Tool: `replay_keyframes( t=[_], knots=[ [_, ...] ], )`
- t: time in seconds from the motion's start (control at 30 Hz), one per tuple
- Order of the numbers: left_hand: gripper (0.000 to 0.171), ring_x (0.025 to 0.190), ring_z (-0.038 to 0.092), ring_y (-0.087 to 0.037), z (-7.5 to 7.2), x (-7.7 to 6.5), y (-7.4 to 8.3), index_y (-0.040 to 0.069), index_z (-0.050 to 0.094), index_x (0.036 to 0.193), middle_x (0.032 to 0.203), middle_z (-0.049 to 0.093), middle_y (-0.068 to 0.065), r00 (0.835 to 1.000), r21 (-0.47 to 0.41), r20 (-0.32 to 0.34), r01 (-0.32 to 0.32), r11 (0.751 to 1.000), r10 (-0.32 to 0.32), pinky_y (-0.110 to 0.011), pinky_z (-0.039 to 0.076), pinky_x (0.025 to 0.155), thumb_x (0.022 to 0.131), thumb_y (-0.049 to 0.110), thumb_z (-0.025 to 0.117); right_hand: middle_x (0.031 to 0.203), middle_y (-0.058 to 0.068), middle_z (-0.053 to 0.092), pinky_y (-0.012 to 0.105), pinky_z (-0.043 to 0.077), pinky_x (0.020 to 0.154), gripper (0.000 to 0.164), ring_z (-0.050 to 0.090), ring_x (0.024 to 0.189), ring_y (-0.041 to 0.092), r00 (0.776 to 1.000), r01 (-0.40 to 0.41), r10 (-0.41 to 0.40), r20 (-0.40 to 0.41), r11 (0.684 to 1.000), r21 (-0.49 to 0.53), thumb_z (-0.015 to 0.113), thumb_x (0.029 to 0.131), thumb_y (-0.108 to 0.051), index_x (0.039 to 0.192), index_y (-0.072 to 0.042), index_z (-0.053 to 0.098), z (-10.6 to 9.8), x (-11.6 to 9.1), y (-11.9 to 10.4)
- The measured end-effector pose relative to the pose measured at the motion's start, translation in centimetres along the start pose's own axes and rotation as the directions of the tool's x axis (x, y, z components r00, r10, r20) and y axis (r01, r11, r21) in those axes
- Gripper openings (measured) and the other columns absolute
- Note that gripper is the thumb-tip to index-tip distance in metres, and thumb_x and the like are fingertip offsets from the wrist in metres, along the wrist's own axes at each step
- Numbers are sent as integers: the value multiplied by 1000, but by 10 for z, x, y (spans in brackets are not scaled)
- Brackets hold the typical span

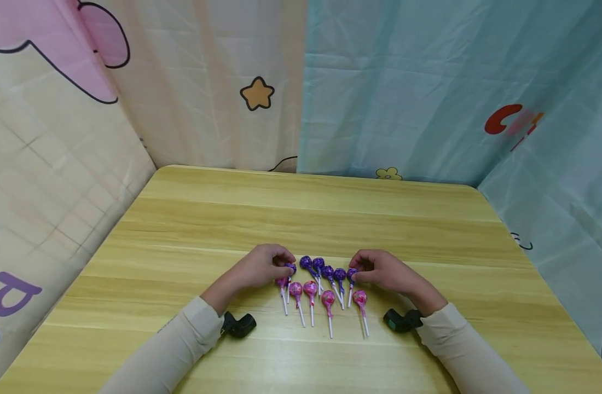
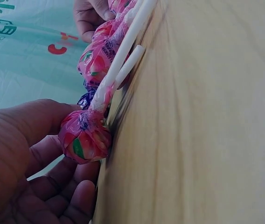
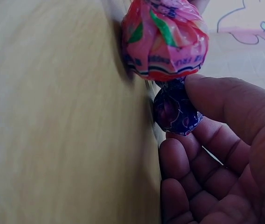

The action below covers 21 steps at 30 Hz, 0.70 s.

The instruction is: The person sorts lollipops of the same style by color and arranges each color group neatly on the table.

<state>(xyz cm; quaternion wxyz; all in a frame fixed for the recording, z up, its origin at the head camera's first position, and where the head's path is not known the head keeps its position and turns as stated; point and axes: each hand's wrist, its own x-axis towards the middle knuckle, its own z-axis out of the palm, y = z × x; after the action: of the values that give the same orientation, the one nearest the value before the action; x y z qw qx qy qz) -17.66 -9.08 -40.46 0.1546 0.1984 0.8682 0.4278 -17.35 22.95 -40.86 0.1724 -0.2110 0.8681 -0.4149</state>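
Note:
My left hand (image 1: 261,267) pinches a purple-wrapped lollipop (image 1: 291,268) by its head, at the left end of a purple row. A pink lollipop (image 2: 86,137) lies in front of those fingers and partly hides the purple one in the left wrist view. At the row's right end, thumb and fingers of my right hand (image 1: 387,272) grip another purple lollipop (image 3: 175,108). Between the hands lie several more purple lollipops (image 1: 318,264), sticks pointing towards me. Nearer to me is a loose row of pink lollipops (image 1: 328,298).
The lollipops lie on a wood-grain table (image 1: 311,219). Patterned curtains (image 1: 207,82) hang along its back and sides. A small black device (image 1: 239,325) sits at the left wrist, with a similar black device (image 1: 401,320) at the right.

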Motion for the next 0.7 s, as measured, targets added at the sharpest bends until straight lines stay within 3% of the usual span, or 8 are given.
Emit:
replay_keyframes(
  t=[0.7],
  knots=[
    [17, 83, 58, -14, -2, 2, -1, 10, 71, 109, 91, 63, 2, 1000, 3, -20, 9, 1000, -9, -32, 51, 72, 92, 15, 71, 92, 2, 64, 29, 50, 73, 12, 59, 84, 18, 1000, -29, 29, -5, 999, -14, 71, 91, -11, 101, -7, 65, -2, 0, -3]
  ],
)
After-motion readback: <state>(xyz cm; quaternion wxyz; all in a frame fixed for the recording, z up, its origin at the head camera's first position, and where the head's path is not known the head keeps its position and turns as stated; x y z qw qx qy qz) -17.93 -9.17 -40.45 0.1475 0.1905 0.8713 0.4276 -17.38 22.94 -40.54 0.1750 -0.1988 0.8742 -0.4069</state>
